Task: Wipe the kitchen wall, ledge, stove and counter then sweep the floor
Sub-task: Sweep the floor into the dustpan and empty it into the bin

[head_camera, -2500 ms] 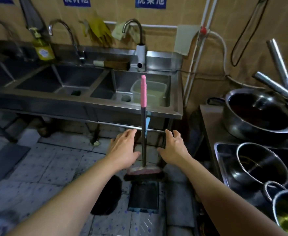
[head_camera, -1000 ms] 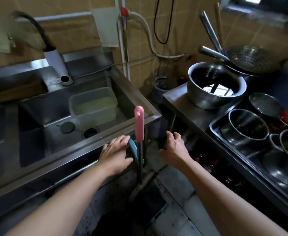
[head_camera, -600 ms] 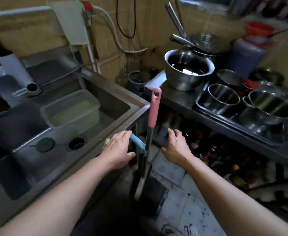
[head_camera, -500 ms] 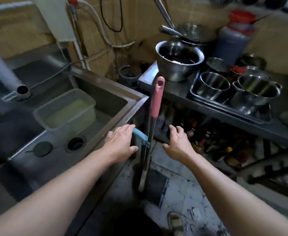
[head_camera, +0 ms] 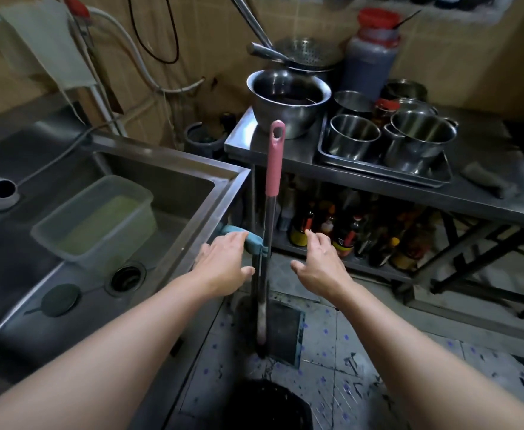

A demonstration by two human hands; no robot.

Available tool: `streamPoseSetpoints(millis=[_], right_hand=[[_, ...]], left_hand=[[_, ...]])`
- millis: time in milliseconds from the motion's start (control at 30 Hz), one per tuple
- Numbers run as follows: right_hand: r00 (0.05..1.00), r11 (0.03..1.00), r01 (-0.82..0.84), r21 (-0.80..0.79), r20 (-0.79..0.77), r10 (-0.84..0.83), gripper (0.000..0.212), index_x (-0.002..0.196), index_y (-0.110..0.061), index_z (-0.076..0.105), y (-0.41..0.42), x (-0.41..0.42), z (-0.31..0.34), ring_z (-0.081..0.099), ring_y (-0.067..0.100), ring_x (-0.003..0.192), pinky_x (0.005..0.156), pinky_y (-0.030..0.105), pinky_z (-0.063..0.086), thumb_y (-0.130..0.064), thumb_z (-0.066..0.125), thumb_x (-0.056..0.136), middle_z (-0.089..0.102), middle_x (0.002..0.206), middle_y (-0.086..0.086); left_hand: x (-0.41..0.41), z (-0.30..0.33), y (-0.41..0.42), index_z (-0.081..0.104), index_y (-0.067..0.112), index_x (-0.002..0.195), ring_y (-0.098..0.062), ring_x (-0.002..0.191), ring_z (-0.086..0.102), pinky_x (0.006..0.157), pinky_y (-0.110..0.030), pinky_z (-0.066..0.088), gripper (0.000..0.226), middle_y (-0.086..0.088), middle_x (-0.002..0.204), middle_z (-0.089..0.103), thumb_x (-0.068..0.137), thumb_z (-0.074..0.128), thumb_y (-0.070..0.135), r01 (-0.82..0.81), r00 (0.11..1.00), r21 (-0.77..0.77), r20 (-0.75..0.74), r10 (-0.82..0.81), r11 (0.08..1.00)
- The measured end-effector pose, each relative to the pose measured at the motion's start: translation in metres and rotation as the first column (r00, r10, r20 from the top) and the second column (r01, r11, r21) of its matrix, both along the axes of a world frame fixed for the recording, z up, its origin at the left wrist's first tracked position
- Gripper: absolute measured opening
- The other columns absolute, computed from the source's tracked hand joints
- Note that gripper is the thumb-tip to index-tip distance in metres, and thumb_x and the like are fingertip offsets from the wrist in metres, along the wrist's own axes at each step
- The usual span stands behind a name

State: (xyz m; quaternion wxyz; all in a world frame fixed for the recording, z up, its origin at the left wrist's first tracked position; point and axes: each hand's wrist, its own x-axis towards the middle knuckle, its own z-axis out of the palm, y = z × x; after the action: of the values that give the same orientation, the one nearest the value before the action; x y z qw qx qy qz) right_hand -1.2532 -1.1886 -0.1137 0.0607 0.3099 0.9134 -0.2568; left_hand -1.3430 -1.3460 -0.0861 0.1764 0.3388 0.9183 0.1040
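Observation:
A broom with a pink grip and a dark shaft stands nearly upright between the sink and the steel table. It is clipped to the blue handle of a dark dustpan that rests on the tiled floor. My left hand hovers just left of the shaft with straight fingers over the blue handle. My right hand is spread open just right of the shaft. Neither hand grips anything.
A steel sink on the left holds a plastic tub of greenish water. A steel table on the right carries a large bowl, pots in a tray and a red-lidded jug. Bottles crowd its lower shelf. A black bin stands below me.
The view has swung right from the sinks toward the steel table and closed in on the broom. Both hands stay open on either side of the shaft.

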Motion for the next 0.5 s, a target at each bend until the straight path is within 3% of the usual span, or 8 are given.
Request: streamPoseSetpoints(millis=[233,500], right_hand=[[0.986,0.999,-0.044,-0.002,-0.159,0.043,0.07,0.149,-0.015,0.018,0.005,-0.02,-0.021,0.028,0.022,0.139,0.112,0.034,0.027,-0.036,0.054,0.093,0.026,0.152,0.004],[0.924,0.998,0.015,-0.06,-0.382,-0.037,0.063,0.142,-0.017,0.034,0.005,-0.067,-0.048,0.042,0.02,0.129,0.102,0.03,0.035,-0.034,0.062,0.088,0.046,0.139,0.005]], left_hand=[[-0.016,-0.029,0.016,0.033,0.019,0.137,-0.021,0.134,0.034,0.107,-0.04,0.028,0.053,0.002,0.146,0.034,0.091,0.056,0.031,-0.056,0.997,0.014,-0.044,0.056,0.998],[-0.051,-0.08,0.029,0.034,0.018,0.138,-0.023,0.132,0.036,0.108,-0.039,0.031,0.051,0.001,0.145,0.034,0.093,0.054,0.029,-0.055,0.997,0.058,-0.059,0.059,0.997]])
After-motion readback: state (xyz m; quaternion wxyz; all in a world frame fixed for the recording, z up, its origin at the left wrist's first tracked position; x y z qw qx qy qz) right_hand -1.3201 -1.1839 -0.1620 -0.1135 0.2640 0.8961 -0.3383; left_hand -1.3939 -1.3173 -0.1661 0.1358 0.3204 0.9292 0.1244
